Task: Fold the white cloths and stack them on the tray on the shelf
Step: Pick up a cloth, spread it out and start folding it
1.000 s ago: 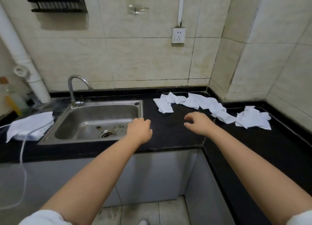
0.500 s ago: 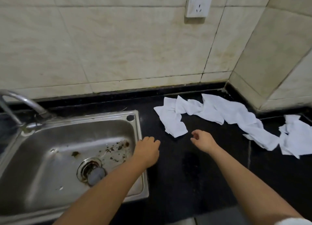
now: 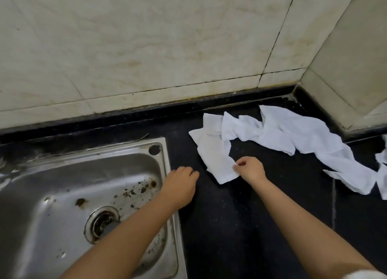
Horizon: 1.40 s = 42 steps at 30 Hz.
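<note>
Several crumpled white cloths lie in a row on the black counter, from near the sink to the right edge. My right hand is at the near corner of the leftmost cloth, thumb and fingers pinching its edge. My left hand rests with relaxed fingers on the counter beside the sink rim, holding nothing. No tray or shelf is in view.
A steel sink with dirt specks and a drain fills the lower left. Tiled walls meet in a corner at the upper right. Another white cloth shows at the right edge.
The camera has moved closer and lower over the counter. My right hand has reached forward to the leftmost cloth and taken its edge. My left hand has stayed by the sink rim.
</note>
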{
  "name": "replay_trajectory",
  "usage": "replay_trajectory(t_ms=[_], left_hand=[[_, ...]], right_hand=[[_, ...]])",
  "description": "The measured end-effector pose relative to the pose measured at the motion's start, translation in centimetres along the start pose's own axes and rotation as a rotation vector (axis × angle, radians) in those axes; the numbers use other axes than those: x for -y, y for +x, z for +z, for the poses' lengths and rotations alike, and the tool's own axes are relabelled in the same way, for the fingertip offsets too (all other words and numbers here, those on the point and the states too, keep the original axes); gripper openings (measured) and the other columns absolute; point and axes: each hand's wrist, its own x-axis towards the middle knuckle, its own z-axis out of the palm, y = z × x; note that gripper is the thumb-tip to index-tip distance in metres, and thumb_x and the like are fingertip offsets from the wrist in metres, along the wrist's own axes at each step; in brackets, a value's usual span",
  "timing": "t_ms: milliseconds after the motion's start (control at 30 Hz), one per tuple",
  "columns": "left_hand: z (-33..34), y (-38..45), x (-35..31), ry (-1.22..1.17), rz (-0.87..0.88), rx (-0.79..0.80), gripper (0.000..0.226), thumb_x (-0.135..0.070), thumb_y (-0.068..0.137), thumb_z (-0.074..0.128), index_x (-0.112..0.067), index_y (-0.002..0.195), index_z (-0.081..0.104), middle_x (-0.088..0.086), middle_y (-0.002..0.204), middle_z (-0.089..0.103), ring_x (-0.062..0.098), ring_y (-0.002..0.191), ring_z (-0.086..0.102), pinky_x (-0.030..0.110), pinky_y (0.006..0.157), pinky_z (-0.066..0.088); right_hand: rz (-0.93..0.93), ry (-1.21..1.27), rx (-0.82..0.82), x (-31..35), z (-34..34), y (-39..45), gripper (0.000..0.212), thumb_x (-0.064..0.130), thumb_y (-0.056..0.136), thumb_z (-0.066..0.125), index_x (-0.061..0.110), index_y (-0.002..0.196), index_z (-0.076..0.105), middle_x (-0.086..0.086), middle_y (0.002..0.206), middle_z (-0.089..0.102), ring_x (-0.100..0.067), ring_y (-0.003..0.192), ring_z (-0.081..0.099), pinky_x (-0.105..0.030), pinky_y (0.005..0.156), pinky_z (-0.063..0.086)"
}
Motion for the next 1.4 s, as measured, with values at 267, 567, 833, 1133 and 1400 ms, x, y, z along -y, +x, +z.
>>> replay_trajectory(t_ms=[267,567,833,1133,1400], left_hand=[[-1.7,6.8,-6.4,-0.207,0.260,-0.018,0.048,-0.006,0.095,0.037,-0.017,0.142,0.035,0.003,0.147,0.037,0.020,0.137,0.031,0.031,0.113,0.027],[1.1,7.1,-13.4,0.098,0.584,0.558,0.050,-0.034,0.075,0.036,-0.009,0.108,0.063,0.004,0.118,0.061,0.021,0.121,0.047,0.039,0.106,0.034],[-2.1,7.6,-21.8,-0.122,0.677,0.298,0.023,-0.023,0.095,0.046,-0.007,0.094,0.063,0.006,0.091,0.063,0.022,0.092,0.057,0.026,0.071,0.037],[-6.7,4.5,-43.7,-0.679,0.773,-0.043,0.014,-0.008,0.090,0.056,0.001,0.095,0.065,0.002,0.089,0.059,0.012,0.087,0.051,0.010,0.064,0.033],[-0.9,0.4,-50.8,-0.522,1.026,0.127,0.011,-0.008,0.084,0.061,-0.003,0.085,0.070,0.006,0.081,0.065,0.018,0.077,0.057,0.026,0.068,0.042]], right_hand=[[-0.449,-0.191,0.011,-3.9,-4.3,-6.3,0.016,0.003,0.083,0.058,0.004,0.092,0.071,-0.008,0.080,0.056,-0.027,0.081,0.060,-0.027,0.071,0.042],[-0.339,-0.293,0.040,-12.2,-10.1,-13.5,0.022,0.011,0.088,0.053,0.012,0.104,0.068,0.010,0.080,0.044,-0.019,0.088,0.059,-0.017,0.072,0.034],[-0.047,-0.236,-0.267,-21.9,-16.6,-19.9,0.018,0.006,0.086,0.053,0.005,0.096,0.069,-0.013,0.093,0.062,-0.029,0.091,0.060,-0.035,0.081,0.048],[0.183,-0.265,-0.992,-31.7,-29.0,-29.9,0.017,-0.002,0.083,0.053,-0.005,0.090,0.068,-0.027,0.089,0.062,-0.040,0.088,0.058,-0.036,0.075,0.046],[0.215,-0.274,-0.793,-41.2,-25.0,-39.1,0.018,0.001,0.071,0.052,-0.002,0.077,0.069,-0.022,0.072,0.064,-0.038,0.071,0.063,-0.031,0.067,0.048]])
